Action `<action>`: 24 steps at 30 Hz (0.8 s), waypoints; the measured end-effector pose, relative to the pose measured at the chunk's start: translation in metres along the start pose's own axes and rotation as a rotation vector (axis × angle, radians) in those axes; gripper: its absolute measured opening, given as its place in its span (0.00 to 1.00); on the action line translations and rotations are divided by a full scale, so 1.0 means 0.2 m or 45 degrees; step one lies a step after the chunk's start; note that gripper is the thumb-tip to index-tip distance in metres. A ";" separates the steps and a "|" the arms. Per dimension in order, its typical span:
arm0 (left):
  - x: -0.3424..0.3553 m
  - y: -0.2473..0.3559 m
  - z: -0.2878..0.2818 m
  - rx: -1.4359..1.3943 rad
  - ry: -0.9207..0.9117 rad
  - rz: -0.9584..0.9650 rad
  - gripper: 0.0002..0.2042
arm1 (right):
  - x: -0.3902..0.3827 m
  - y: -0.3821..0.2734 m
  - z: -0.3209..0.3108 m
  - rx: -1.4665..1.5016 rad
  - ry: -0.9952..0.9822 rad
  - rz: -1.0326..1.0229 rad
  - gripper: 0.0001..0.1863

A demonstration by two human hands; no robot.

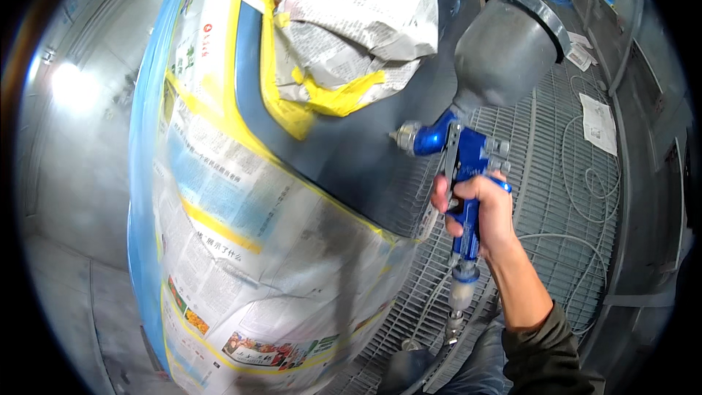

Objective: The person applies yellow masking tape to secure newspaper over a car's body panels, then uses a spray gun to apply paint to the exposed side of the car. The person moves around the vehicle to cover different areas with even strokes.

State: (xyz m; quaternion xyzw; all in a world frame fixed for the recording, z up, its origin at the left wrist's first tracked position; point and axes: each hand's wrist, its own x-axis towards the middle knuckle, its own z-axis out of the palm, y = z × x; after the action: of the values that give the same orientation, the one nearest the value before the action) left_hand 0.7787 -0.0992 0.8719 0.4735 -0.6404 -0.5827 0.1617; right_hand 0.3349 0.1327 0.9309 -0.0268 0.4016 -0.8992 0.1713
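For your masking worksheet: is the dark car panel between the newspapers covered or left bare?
Left bare. The dark panel shows uncovered between newspaper sheets edged with yellow tape; the spray gun in the right hand points at it.

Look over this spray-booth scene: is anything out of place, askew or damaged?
Nothing looks damaged or spilled. The right hand grips a blue spray gun aimed at the bare grey panel. The masking newspaper is crumpled and its yellow tape wavy, but it stays attached.
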 end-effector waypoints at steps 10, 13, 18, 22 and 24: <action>-0.02 0.11 0.27 0.154 -0.052 -0.050 0.12 | 0.44 -0.37 -0.23 -0.141 0.082 -0.195 0.08; -0.06 0.14 0.39 0.226 -0.166 -0.109 0.11 | 0.55 -0.49 -0.30 -0.219 0.125 -0.288 0.07; -0.12 0.17 0.52 0.346 -0.328 -0.202 0.11 | 0.74 -0.65 -0.43 -0.381 0.343 -0.549 0.06; -0.15 -0.03 0.42 0.448 -0.326 -0.159 0.12 | 0.61 -0.59 -0.48 -0.532 0.270 -0.450 0.06; -0.14 -0.25 0.30 0.532 -0.293 -0.092 0.14 | 0.47 -0.51 -0.49 -0.491 0.111 -0.324 0.08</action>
State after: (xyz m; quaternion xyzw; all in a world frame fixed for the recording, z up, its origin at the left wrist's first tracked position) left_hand 0.7682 -0.0349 0.8196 0.4496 -0.7439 -0.4932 -0.0348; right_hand 0.1985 0.2339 0.9313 -0.0706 0.5664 -0.8205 0.0310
